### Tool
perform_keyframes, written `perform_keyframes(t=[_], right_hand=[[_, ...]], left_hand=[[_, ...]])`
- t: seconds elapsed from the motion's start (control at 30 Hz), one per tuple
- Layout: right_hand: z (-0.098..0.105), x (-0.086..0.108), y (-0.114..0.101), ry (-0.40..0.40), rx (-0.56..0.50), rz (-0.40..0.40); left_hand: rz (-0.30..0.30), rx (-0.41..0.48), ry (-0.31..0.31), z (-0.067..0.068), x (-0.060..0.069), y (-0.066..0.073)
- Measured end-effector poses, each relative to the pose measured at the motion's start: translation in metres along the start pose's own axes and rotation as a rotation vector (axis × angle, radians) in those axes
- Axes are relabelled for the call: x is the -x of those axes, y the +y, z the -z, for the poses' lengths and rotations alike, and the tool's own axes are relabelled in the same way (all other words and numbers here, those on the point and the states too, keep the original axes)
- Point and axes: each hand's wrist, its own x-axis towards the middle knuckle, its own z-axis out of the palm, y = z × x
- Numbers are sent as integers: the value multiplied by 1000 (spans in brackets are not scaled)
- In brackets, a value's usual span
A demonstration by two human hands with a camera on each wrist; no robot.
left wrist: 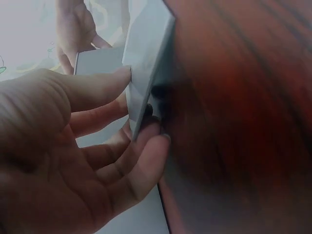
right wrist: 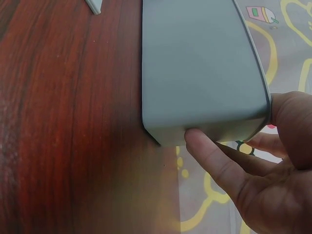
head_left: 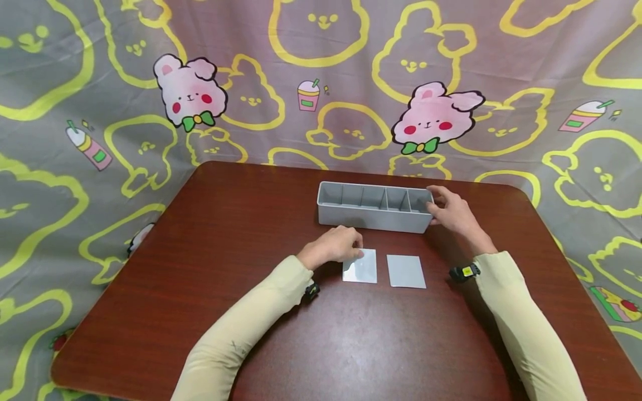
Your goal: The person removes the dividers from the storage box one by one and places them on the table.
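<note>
Between the thumb and fingers of my left hand (head_left: 338,244) is a thin, light grey rectangular panel (head_left: 362,269). The left wrist view shows this panel (left wrist: 146,53) tilted, its thumb-side face turned toward the camera. A second similar panel (head_left: 407,272) lies flat on the table just to the right. Behind both stands a long grey box (head_left: 371,215) with upright dividers making several compartments. My right hand (head_left: 453,213) grips the box's right end. In the right wrist view, one finger presses the box's end wall (right wrist: 214,129) and other fingers are partly hidden behind it.
The dark red-brown wooden table (head_left: 241,223) has rounded corners. A patterned cloth (head_left: 351,72) with cartoon animals hangs behind it and at both sides. A black band with a small device (head_left: 465,272) sits at my right wrist.
</note>
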Motion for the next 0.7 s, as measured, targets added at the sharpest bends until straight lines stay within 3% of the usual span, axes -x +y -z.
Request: perform_keyframes(t=[0.23, 0.7], right_hand=[[0, 0, -2, 2, -2, -2], [-1, 1, -2, 3, -4, -7]], left_hand=[[-6, -33, 28, -2, -2, 1], [13, -96, 24, -4, -4, 7]])
